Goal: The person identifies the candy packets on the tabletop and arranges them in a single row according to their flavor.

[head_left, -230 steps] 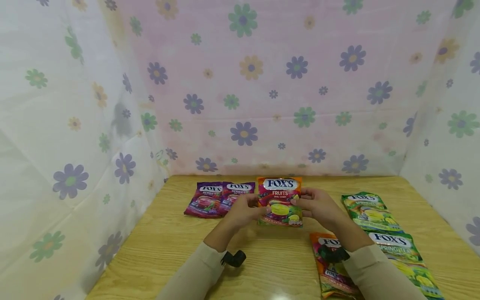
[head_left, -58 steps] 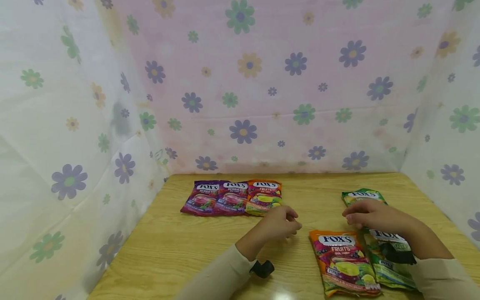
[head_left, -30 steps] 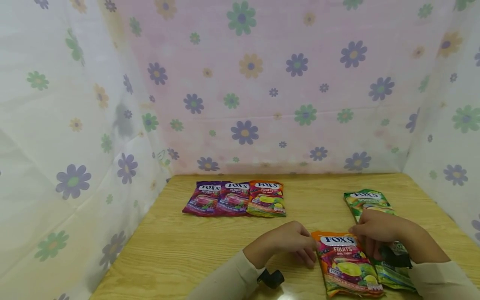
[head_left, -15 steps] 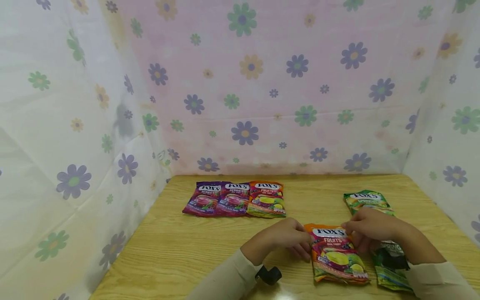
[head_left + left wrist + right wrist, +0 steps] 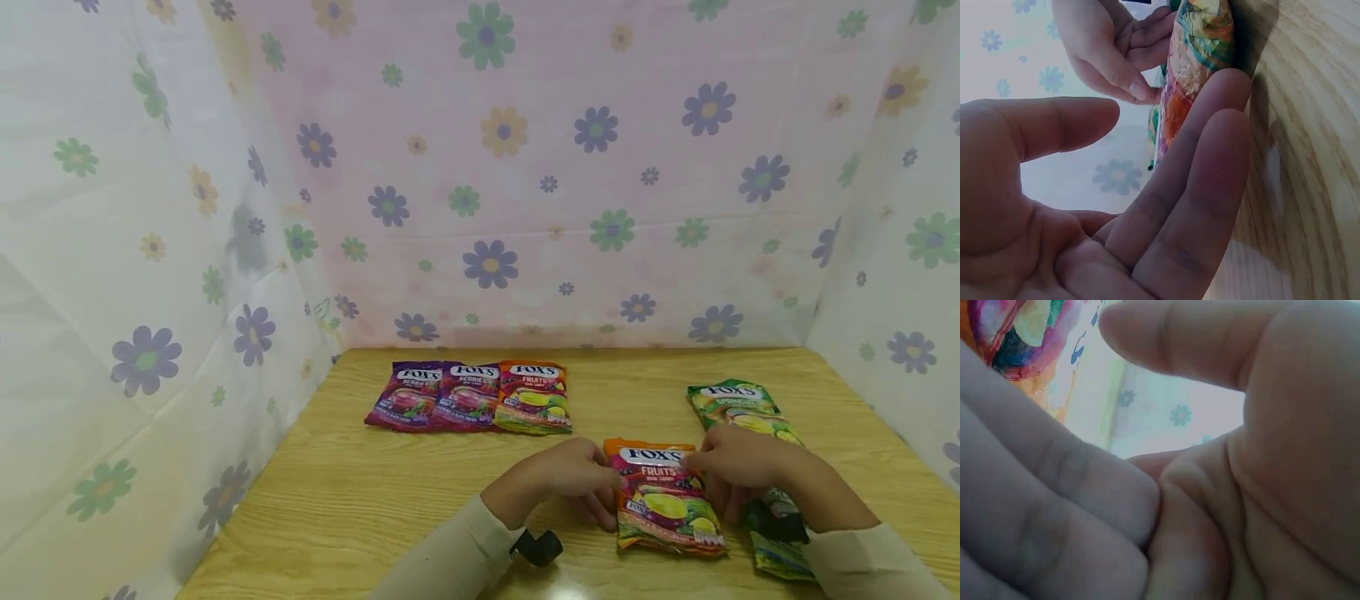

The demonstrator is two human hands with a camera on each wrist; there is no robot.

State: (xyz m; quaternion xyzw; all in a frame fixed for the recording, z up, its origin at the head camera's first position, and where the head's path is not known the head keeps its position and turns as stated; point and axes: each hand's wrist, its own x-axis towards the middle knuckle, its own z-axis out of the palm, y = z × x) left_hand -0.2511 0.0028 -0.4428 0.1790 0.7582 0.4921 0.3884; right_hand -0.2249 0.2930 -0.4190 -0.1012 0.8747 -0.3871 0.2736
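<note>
An orange-and-red bag of fruit candy [image 5: 663, 504] lies between my two hands on the table. My left hand [image 5: 570, 479] is at its left edge. In the left wrist view, its thumb [image 5: 1079, 122] stands apart and its fairly straight fingers [image 5: 1219, 169] reach along the bag's side. My right hand [image 5: 742, 467] holds the upper right corner, with the index finger and thumb near the printed name. The right wrist view shows only part of the bag [image 5: 1029, 344], past the thumb. Whether its underside touches the table is hidden.
Two purple berry candy bags [image 5: 408, 400] and another fruit candy bag [image 5: 532, 400] form an overlapping row at the back left. At right, one green candy bag [image 5: 738, 400] lies behind my right hand; another [image 5: 783, 558] is mostly covered by my wrist. Patterned cloth [image 5: 420, 275] encloses the table.
A fruit candy bag has joined the purple bags in the back row. Over the last second, the other fruit bag has shifted left and slightly back between my hands, away from the green bag.
</note>
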